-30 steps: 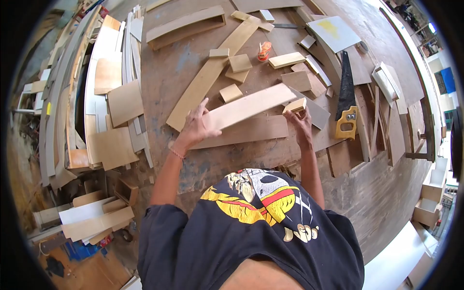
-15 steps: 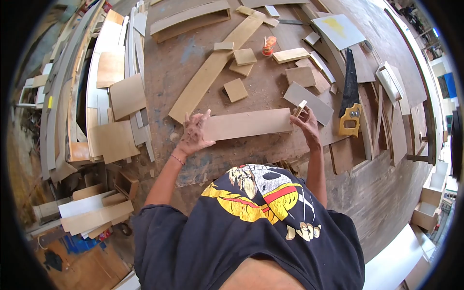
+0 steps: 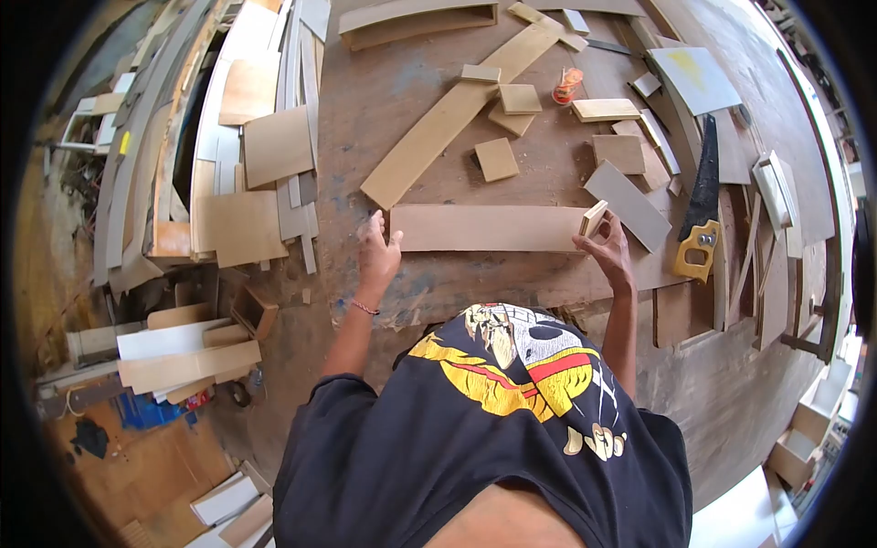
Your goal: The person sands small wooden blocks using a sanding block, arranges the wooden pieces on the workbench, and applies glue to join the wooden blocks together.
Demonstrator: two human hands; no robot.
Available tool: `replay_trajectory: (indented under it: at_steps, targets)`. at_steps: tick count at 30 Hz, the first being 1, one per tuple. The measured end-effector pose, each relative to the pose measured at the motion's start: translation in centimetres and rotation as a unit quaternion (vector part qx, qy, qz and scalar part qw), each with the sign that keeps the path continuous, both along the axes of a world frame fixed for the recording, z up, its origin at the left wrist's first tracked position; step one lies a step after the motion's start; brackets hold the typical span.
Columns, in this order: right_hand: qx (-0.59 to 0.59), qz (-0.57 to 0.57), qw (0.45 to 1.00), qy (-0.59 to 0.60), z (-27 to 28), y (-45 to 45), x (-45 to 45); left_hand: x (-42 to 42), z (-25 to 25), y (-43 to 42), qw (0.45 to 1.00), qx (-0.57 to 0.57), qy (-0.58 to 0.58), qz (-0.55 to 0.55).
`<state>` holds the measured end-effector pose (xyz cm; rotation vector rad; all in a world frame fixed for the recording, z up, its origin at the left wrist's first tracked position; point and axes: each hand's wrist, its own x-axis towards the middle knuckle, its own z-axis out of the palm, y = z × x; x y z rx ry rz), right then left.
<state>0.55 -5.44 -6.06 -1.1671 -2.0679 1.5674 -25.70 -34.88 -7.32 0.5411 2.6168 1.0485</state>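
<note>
A long light-brown board (image 3: 489, 228) lies flat across the near part of the wooden worktable (image 3: 411, 290). At its left end is my left hand (image 3: 379, 254), thumb and fingers apart, touching or very close to the edge. My right hand (image 3: 610, 253) pinches a small pale wooden block (image 3: 594, 219) on the board's right end. A grey-brown board (image 3: 628, 205) lies slanted just beyond my right hand. Behind the long board rests a small square piece (image 3: 496, 160), and a longer plank (image 3: 457, 123) runs diagonally toward the back.
A handsaw with a yellow handle (image 3: 699, 248) lies at the right. A red-and-white container (image 3: 567, 86) stands among small wood pieces. An open box-like wooden piece (image 3: 416, 25) is at the back. Stacked panels (image 3: 278, 146) line the left side.
The long board, earlier raised and tilted, now lies flat. My left hand has moved from over the board to its left end. The small block is now at the board's right end.
</note>
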Motion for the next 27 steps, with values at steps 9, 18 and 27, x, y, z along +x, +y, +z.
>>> replay_trajectory:
  at_steps: [9, 18, 27]
  targets:
    - [0.065, 0.016, 0.996, -0.054, 1.1, -0.2, -0.2, 1.2, -1.1, 0.5, 0.998, 0.057, 0.039, 0.011]
    - [-0.071, -0.026, 0.997, 0.033, -0.2, 0.8, 0.6, 1.0, 0.5, 1.6, 0.995, 0.078, -0.018, 0.053]
    - [-0.146, -0.009, 0.988, 0.05, 1.3, 1.0, 0.7, -0.5, -1.3, 0.9, 0.989, 0.12, -0.038, 0.074]
